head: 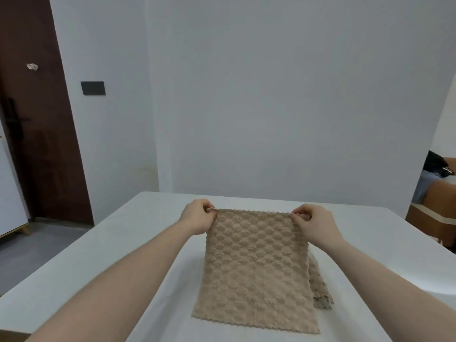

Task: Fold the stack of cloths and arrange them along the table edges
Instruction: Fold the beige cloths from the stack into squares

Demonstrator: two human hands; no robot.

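A beige textured cloth (254, 265) is lifted by its far edge above the white table (118, 245), while its near edge still rests on the tabletop. My left hand (197, 215) pinches the far left corner. My right hand (313, 224) pinches the far right corner. Under the raised cloth, more beige cloths (320, 285) of the stack stick out at the right side, mostly hidden.
The table's far edge (271, 198) lies just beyond my hands, close to a pale wall. A dark wooden door (37, 114) is at the left, and a wooden bench with a dark bag (436, 166) is at the right.
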